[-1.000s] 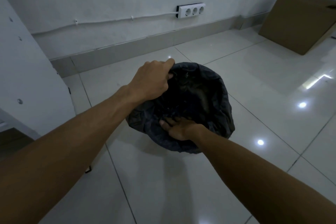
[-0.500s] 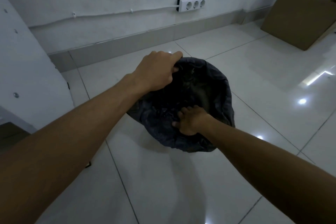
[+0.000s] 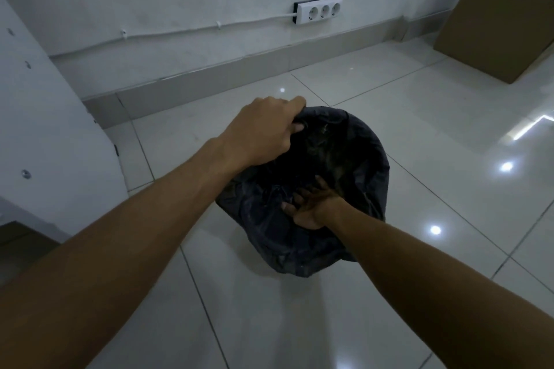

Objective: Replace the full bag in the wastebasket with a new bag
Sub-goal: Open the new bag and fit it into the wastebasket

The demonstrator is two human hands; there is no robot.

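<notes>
Wastebasket [image 3: 302,255], a round bin wholly wrapped in a crumpled black plastic bag [image 3: 368,165], stands on the glossy white floor tiles [image 3: 449,129] at centre frame, its mouth opening upward and tilted slightly toward the wall.

Left of centre, your left hand [image 3: 263,132] sits on the far-left arc of the rim, fingers curled closed over a pinch of the bag's edge. It has the film firmly; no gap shows between fingers and plastic.

Right of that, your right hand [image 3: 311,204] lies at the near arc, fingers spread and reaching into the mouth, palm against the inner liner. Whether it has gathered any film cannot be told; it appears flat, not closed.

Judgement: the two holds sit roughly opposite each other across the opening, left far, right near. The bag's long axis runs straight down into the bin, so the coming lift should go upward along it. The right hand is nearer you and needs a closed hold first.

At upper right, a brown cardboard box [image 3: 494,24] stands well apart.
</notes>
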